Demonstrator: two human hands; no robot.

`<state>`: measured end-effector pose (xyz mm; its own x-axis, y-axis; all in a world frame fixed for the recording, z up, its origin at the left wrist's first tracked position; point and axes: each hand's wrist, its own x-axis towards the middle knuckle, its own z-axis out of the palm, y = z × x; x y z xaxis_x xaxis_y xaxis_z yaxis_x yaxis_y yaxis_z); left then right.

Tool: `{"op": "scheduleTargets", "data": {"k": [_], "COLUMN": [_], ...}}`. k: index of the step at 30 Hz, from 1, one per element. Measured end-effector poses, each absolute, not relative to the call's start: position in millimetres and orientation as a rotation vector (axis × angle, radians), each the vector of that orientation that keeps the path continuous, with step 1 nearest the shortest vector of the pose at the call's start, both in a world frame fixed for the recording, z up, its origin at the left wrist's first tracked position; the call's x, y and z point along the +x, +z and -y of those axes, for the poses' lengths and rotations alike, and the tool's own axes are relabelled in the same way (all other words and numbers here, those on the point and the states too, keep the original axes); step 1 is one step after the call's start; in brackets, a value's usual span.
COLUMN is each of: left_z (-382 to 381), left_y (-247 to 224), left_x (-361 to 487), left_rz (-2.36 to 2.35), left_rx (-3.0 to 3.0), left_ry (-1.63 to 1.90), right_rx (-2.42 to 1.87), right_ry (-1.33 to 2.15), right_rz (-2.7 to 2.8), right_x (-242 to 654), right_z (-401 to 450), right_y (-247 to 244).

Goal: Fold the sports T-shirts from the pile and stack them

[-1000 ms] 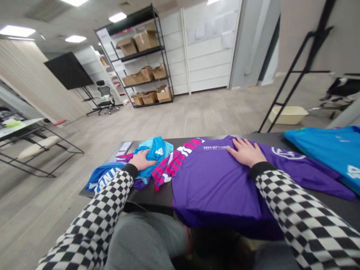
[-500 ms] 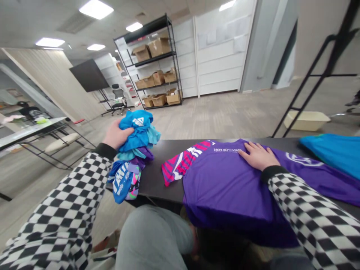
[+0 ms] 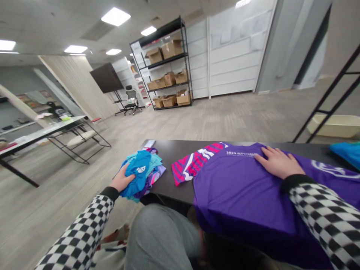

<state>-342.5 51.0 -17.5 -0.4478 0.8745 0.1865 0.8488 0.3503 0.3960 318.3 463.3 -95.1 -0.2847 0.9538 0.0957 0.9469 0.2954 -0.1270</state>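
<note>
My left hand [image 3: 123,179] is closed on a crumpled blue shirt [image 3: 140,170] with a white logo. The blue shirt lies on a heap of bunched teal, purple and patterned cloth [image 3: 157,173] at the table's left end. My right hand [image 3: 279,162] rests flat on a spread purple shirt [image 3: 242,187], its fingers apart and gripping nothing. This shirt carries white print near its collar and has a pink-and-white patterned sleeve [image 3: 194,163]. Its lower part drapes over the near edge of the dark table [image 3: 174,189].
Another blue garment [image 3: 347,153] lies at the table's right end. A black metal frame [image 3: 334,90] and a cream tub [image 3: 337,125] stand beyond it. Across the floor is a shelf [image 3: 168,56] with cardboard boxes. A second table [image 3: 42,135] and a stool [image 3: 81,138] are at left.
My left hand has come down with the blue shirt, and the tall heap is now lower and flatter. My right hand still lies on the purple shirt. The view has swung left.
</note>
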Motion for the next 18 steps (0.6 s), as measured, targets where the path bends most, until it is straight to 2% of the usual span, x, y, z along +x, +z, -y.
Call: {"op": "scheduleTargets", "data": {"k": [2, 4, 8, 12, 15, 18], "left_z": [-49.0, -53.6, -68.0, -72.0, -75.6, -96.1], "left_y": [-24.4, -11.6, 27.4, 39.3, 29.3, 10.6], "left_x": [-350.8, -361.5, -371.5, -338.5, -280.8, -206.2], "left_rz": [-2.447, -2.412, -2.539, -2.715, -2.74, -2.428], "left_rx": [1.768, 1.869, 1.928, 1.872, 1.93, 2.185], "left_ry": [0.656, 0.517, 0.113, -0.163, -0.033, 0.372], "right_rx": [-1.786, -1.796, -1.792, -1.818, -1.794, -1.781], "right_ry": [0.062, 0.052, 0.045, 0.094, 0.133, 0.151], "right_rz": [2.402, 2.401, 2.406, 2.36, 2.342, 2.352], "right_x": [318.4, 319.3, 316.9, 302.5, 291.2, 287.2], "right_z": [-463.1, -464.3, -468.1, -469.1, -467.0, -465.3], "right_y": [-95.0, -96.1, -99.4, -99.8, -97.3, -93.9]}}
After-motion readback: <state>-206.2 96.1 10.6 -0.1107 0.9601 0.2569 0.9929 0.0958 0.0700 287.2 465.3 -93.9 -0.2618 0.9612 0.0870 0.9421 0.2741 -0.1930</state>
